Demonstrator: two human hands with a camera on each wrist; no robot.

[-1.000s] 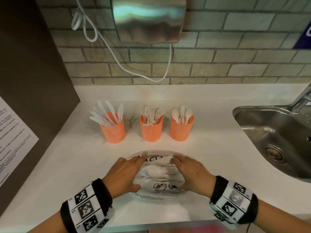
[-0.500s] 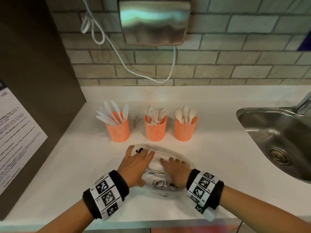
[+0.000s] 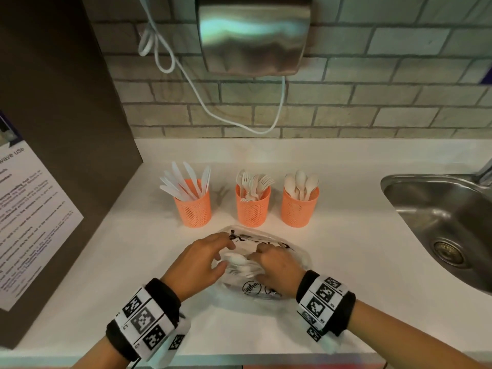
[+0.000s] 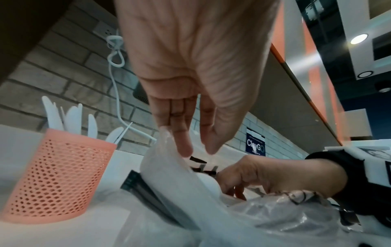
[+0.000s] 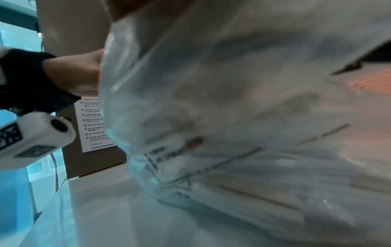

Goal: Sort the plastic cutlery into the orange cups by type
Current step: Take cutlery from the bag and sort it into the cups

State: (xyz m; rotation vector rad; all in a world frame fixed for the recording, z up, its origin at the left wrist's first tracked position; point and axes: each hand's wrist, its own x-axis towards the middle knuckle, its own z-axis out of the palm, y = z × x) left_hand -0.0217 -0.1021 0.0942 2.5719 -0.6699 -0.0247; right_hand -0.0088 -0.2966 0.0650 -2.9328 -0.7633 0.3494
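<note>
Three orange mesh cups stand in a row: the left cup (image 3: 193,207) holds knives, the middle cup (image 3: 253,207) forks, the right cup (image 3: 300,207) spoons. In front of them lies a clear printed plastic bag (image 3: 266,292) with white spoons (image 3: 238,261) inside. My left hand (image 3: 225,255) has curled fingers at the bag's left edge and lifts its film (image 4: 167,150) with fingertip and thumb. My right hand (image 3: 259,255) curls its fingers down onto the bag beside the spoons (image 4: 234,188). The bag (image 5: 232,117) fills the right wrist view and hides that hand.
A steel sink (image 3: 426,209) is set into the white counter (image 3: 106,262) at the right. A dark cabinet with a printed notice (image 3: 32,222) walls off the left. A hand dryer (image 3: 253,35) and its white cable (image 3: 202,102) hang on the brick wall behind.
Both hands lay flat on the bag's sides a second ago. They have drawn together over its middle and curled their fingers onto it. The cups have not moved.
</note>
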